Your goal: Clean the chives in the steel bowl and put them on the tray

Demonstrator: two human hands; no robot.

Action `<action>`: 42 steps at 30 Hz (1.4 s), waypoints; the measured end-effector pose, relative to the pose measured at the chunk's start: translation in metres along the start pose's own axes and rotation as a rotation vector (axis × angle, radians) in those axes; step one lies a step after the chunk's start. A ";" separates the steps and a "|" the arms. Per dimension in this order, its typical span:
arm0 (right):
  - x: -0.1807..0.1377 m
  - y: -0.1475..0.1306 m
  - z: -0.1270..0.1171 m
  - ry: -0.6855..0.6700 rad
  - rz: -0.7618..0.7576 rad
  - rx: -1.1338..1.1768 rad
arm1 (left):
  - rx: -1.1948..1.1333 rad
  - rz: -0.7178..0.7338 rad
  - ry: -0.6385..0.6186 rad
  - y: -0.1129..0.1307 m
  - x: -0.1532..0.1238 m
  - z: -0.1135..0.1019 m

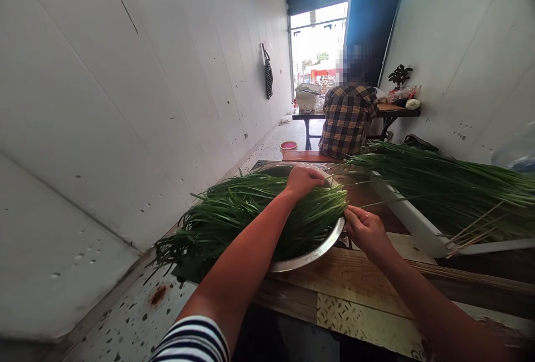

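Note:
A heap of long green garlic chives (234, 200) lies across a wide metal bowl (309, 259), pale cut ends toward the right and leafy tips hanging over the left side. My left hand (304, 180) reaches over the heap, its fingers pinched at the pale stems by the bowl's far right rim. At the near right rim, my right hand (368, 230) is closed, thumb and forefinger pinching the end of a chive stem. A second pile of chives (451, 178) rests in a white foam box (409, 214) on the right.
Several thin sticks (474, 228) lie at the box's near corner. The wood-patterned table (355, 281) runs beneath bowl and box. Ahead, a person in a plaid shirt (349, 120) sits with their back to me at another table (390, 111). A white wall (125, 100) bounds the left side.

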State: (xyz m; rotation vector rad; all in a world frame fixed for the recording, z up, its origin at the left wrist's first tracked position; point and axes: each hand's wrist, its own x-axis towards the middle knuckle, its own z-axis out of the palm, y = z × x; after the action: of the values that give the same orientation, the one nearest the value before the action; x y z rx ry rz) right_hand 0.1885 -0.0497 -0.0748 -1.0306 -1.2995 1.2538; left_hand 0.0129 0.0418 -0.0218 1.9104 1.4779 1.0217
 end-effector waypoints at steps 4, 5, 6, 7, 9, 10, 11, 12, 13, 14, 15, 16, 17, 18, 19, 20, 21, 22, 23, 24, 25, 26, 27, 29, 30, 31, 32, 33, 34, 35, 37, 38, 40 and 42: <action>-0.001 0.000 0.001 0.009 0.010 0.004 | 0.008 0.006 -0.002 0.001 -0.001 -0.001; -0.001 0.000 0.001 0.012 0.016 0.008 | 0.012 0.011 -0.004 0.001 0.000 0.000; -0.001 -0.001 0.002 0.014 0.023 0.014 | 0.017 0.015 -0.006 0.001 0.000 0.000; -0.001 -0.001 0.002 0.020 0.029 0.025 | 0.021 0.021 -0.010 0.001 -0.001 0.001; -0.002 -0.002 0.003 0.031 0.046 0.054 | 0.027 0.042 -0.031 0.004 -0.002 0.002; -0.002 -0.003 0.004 0.036 0.056 0.065 | 0.034 0.058 -0.053 0.006 -0.004 0.003; -0.001 -0.002 0.004 0.039 0.063 0.073 | 0.045 0.077 -0.083 0.009 -0.005 0.002; -0.001 -0.001 0.003 0.039 0.064 0.075 | 0.057 0.097 -0.124 0.012 -0.007 0.001; 0.000 0.000 0.003 0.037 0.060 0.072 | 0.066 0.114 -0.171 0.015 -0.008 -0.002; 0.001 0.003 0.001 0.030 0.048 0.066 | 0.071 0.127 -0.216 0.017 -0.009 -0.005; 0.003 0.006 0.000 0.022 0.033 0.058 | 0.075 0.134 -0.245 0.018 -0.009 -0.009; 0.004 0.009 -0.002 0.010 0.020 0.048 | 0.085 0.131 -0.246 0.018 -0.009 -0.013; 0.006 0.012 -0.004 -0.002 0.008 0.034 | 0.111 0.116 -0.213 0.016 -0.007 -0.017; 0.007 0.014 -0.006 -0.011 -0.004 0.014 | 0.159 0.090 -0.153 0.013 -0.005 -0.020; 0.008 0.017 -0.007 -0.014 -0.018 -0.013 | 0.230 0.055 -0.081 0.009 -0.002 -0.023; 0.008 0.018 -0.008 -0.011 -0.035 -0.045 | 0.320 0.015 -0.017 0.003 0.000 -0.025; 0.008 0.019 -0.009 -0.003 -0.056 -0.078 | 0.425 -0.026 0.019 -0.002 0.003 -0.026; 0.008 0.019 -0.010 0.003 -0.078 -0.106 | 0.527 -0.064 0.023 -0.008 0.005 -0.027; 0.008 0.018 -0.010 0.008 -0.096 -0.129 | 0.615 -0.096 0.003 -0.013 0.006 -0.026; 0.008 0.018 -0.010 0.007 -0.106 -0.145 | 0.680 -0.124 -0.031 -0.018 0.007 -0.025; 0.008 0.017 -0.010 0.003 -0.110 -0.153 | 0.721 -0.150 -0.066 -0.023 0.008 -0.024; 0.008 0.016 -0.010 -0.001 -0.112 -0.157 | 0.740 -0.172 -0.097 -0.026 0.008 -0.022; 0.007 0.015 -0.010 -0.005 -0.112 -0.159 | 0.744 -0.186 -0.122 -0.029 0.008 -0.021; 0.007 0.013 -0.009 -0.010 -0.114 -0.160 | 0.745 -0.199 -0.157 -0.032 0.009 -0.018; 0.007 0.012 -0.008 -0.015 -0.114 -0.158 | 0.748 -0.198 -0.169 -0.033 0.009 -0.017; 0.007 0.011 -0.008 -0.018 -0.112 -0.156 | 0.751 -0.193 -0.177 -0.032 0.009 -0.016; 0.006 0.010 -0.008 -0.021 -0.107 -0.154 | 0.753 -0.184 -0.183 -0.031 0.009 -0.016; 0.006 0.009 -0.007 -0.020 -0.103 -0.153 | 0.752 -0.175 -0.188 -0.030 0.009 -0.015; 0.006 0.009 -0.007 -0.018 -0.099 -0.154 | 0.749 -0.168 -0.191 -0.029 0.008 -0.015; 0.005 0.008 -0.007 -0.014 -0.097 -0.158 | 0.744 -0.163 -0.193 -0.028 0.008 -0.015; 0.005 0.006 -0.007 -0.006 -0.102 -0.175 | 0.732 -0.159 -0.185 -0.027 0.007 -0.016; 0.004 0.006 -0.007 -0.004 -0.106 -0.184 | 0.726 -0.156 -0.171 -0.027 0.006 -0.017; 0.004 0.005 -0.007 -0.002 -0.111 -0.198 | 0.719 -0.140 -0.125 -0.027 0.006 -0.019; 0.003 0.003 -0.006 0.002 -0.104 -0.196 | 0.709 -0.115 -0.077 -0.028 0.006 -0.020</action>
State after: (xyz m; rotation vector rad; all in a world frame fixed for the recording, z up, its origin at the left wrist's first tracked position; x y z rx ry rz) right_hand 0.1938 -0.0453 -0.0782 -1.0859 -1.4777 1.0618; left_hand -0.0185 0.0546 -0.0301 2.2443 2.0563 0.3754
